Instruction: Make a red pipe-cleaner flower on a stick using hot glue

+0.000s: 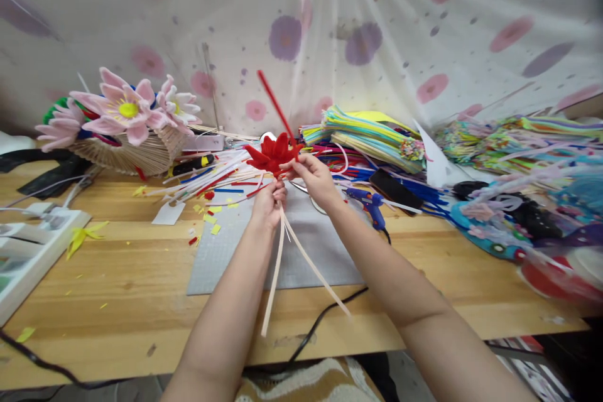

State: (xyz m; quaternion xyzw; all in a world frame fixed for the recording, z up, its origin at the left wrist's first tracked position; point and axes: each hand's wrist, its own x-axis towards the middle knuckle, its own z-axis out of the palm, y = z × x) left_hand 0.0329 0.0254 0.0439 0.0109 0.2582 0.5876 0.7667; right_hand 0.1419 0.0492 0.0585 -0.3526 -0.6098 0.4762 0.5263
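My left hand (268, 202) is closed around the white stems (282, 257) of a red pipe-cleaner flower (273, 154), just below its petals. The stems hang down from my fist over the grey cutting mat (301, 257). My right hand (311, 174) pinches the right side of the flower, where a long red pipe cleaner (276, 103) sticks up and to the left. Both hands are raised above the wooden table (117, 289).
Pink pipe-cleaner flowers (123, 110) sit on a stick fan at the back left. Stacks of coloured pipe cleaners (367, 135) lie behind my hands. A blue glue gun (372, 204) lies right of the mat, its black cable (325, 320) running off the front edge. A white tray (32, 251) lies left.
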